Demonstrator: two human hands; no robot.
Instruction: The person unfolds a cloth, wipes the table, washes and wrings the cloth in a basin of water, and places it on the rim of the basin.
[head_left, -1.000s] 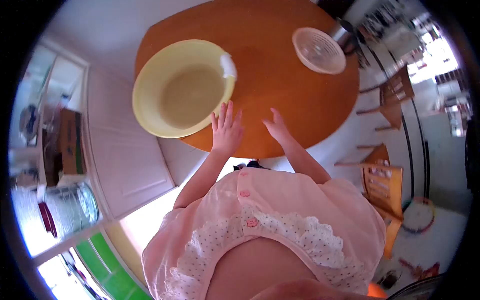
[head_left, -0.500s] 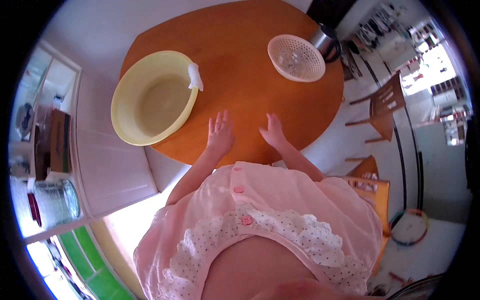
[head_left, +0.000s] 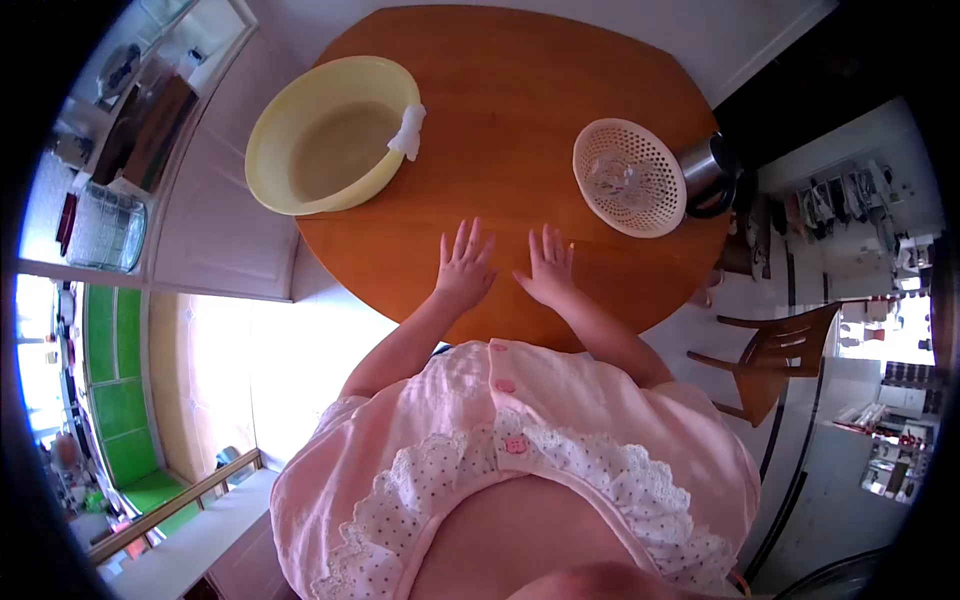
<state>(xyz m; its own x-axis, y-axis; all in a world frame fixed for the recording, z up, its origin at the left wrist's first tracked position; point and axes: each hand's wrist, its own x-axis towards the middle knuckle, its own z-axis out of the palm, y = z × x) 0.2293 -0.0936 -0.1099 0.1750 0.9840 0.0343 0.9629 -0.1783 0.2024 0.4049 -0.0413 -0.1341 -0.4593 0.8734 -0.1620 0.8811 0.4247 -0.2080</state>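
Observation:
My left hand (head_left: pixel 466 268) is over the near part of the brown wooden table (head_left: pixel 490 130), palm down, fingers spread, holding nothing. Beside it on the right, my right hand (head_left: pixel 548 268) is also spread and empty, apart from the left. A large yellow basin (head_left: pixel 270 150) stands on the table's left side, with cloudy-looking liquid in its bottom. Over its right rim hangs a white cloth (head_left: pixel 408 133). To the right of my hands is a pink perforated basket (head_left: pixel 655 195) holding clear objects that I cannot make out.
A metal kettle (head_left: pixel 705 165) with a black handle stands right of the basket. A wooden chair (head_left: pixel 775 360) is on the floor at the right. On the left, a white cabinet (head_left: pixel 225 215) has shelves with a glass jar (head_left: pixel 108 230) and a cardboard box (head_left: pixel 160 135).
The view has turned, so the basin, basket and kettle sit differently in the frame. My left hand is farther from the basin than at first, and my right hand's fingers are more spread.

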